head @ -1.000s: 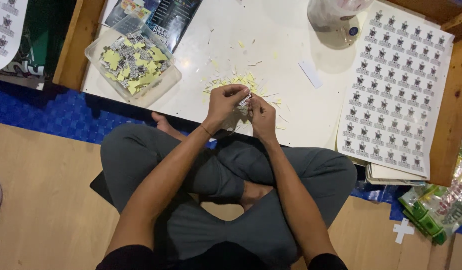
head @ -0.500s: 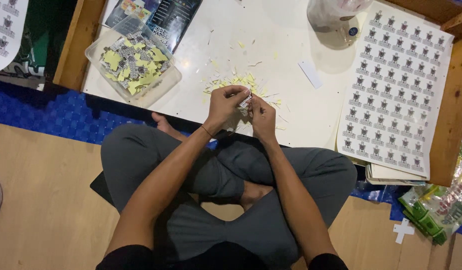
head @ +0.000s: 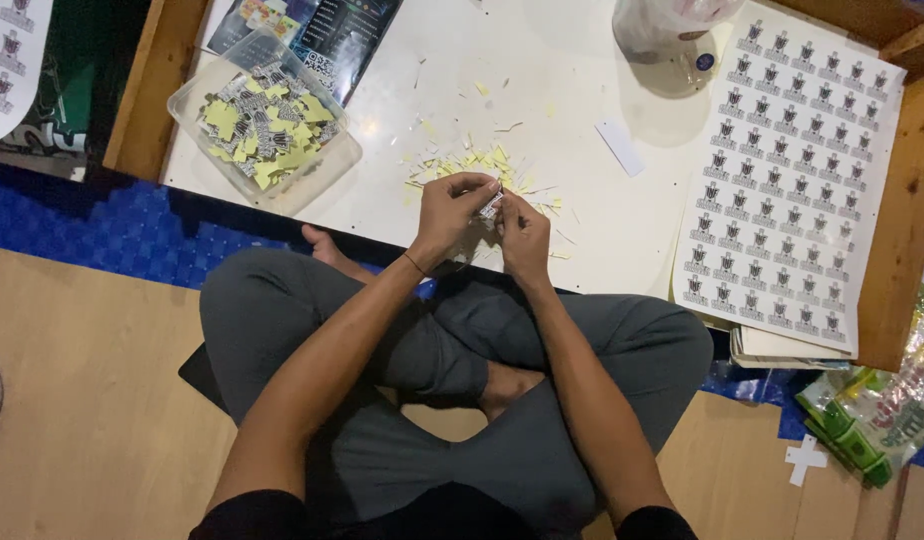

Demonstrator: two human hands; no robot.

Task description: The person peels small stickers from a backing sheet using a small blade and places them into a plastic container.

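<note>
I sit cross-legged at a low white table (head: 542,90). My left hand (head: 448,212) and my right hand (head: 525,235) meet just over the table's near edge, both pinching one small printed sticker (head: 491,206) between the fingertips. Right behind the hands lies a heap of pale yellow paper scraps (head: 472,162). A large sheet of printed stickers (head: 792,180) lies to the right of my hands.
A clear plastic tub (head: 267,125) of cut stickers and yellow scraps stands at the table's left. A white jar (head: 672,40) is at the back, a dark leaflet (head: 322,30) behind the tub. Green packets (head: 877,410) lie on the floor at right, over a blue mat (head: 92,235).
The hands stay together at the same spot; only the fingers shift slightly on the small sticker.
</note>
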